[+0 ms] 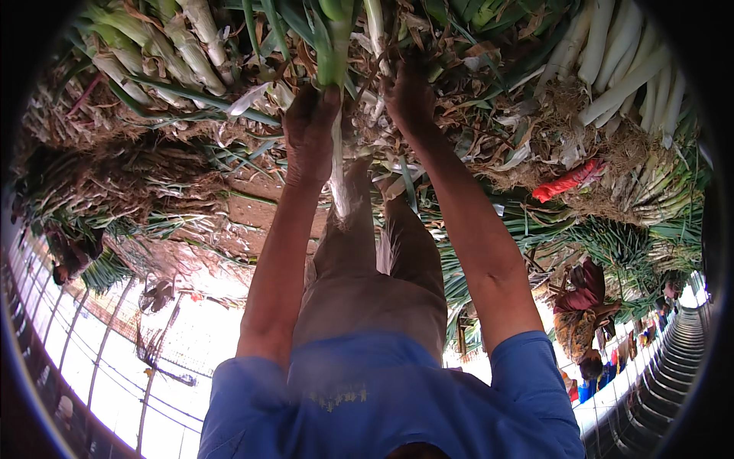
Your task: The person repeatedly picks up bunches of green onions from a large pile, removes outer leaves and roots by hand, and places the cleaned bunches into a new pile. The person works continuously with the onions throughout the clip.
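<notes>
My left hand (311,135) is closed around a long leek (338,172). Its green upper part rises past my fingers, and its white shank and roots hang down in front of my legs. To its right, my right hand (410,94) is closed at the lower part of a thinner pale stalk (374,26); the fingers are in shadow, so the exact hold is hard to see. Dry, peeled leaves and husks (487,135) lie around and beneath both hands.
Thick leeks (195,34) are piled at upper left and white-stemmed ones (599,51) at upper right. Rooty bundles (132,178) lie at left. A red cloth or bag (567,181) lies at right. Another person (579,310) sits at far right, near greens (608,244).
</notes>
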{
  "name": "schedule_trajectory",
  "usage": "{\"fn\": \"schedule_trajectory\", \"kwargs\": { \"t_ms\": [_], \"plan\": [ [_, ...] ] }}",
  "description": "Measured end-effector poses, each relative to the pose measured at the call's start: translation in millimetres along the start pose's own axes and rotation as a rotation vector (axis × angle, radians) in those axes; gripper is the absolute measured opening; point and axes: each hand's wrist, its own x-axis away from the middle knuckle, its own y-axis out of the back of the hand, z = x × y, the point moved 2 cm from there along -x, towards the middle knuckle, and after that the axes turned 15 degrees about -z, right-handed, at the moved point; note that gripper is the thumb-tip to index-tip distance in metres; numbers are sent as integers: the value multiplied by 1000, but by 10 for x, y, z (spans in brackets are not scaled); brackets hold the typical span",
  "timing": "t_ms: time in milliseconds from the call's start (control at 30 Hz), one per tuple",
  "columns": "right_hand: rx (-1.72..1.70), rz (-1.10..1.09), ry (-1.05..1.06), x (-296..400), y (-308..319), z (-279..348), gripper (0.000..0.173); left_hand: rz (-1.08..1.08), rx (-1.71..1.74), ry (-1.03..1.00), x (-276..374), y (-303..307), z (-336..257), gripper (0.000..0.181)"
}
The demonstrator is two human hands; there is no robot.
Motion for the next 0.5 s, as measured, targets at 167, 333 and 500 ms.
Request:
{"fn": "schedule_trajectory", "kwargs": {
  "t_ms": [167,333,500],
  "plan": [
    [-24,145,87,-85,104,-38,31,20,31,-161,-156,-361,-722,23],
    [-74,355,47,-37,233,-173,41,155,-122,-124,-484,-1078,-1719,31],
    [-389,903,-233,286,535,108,33,156,157,-181,-1018,-1902,-2015,31]
  ]
}}
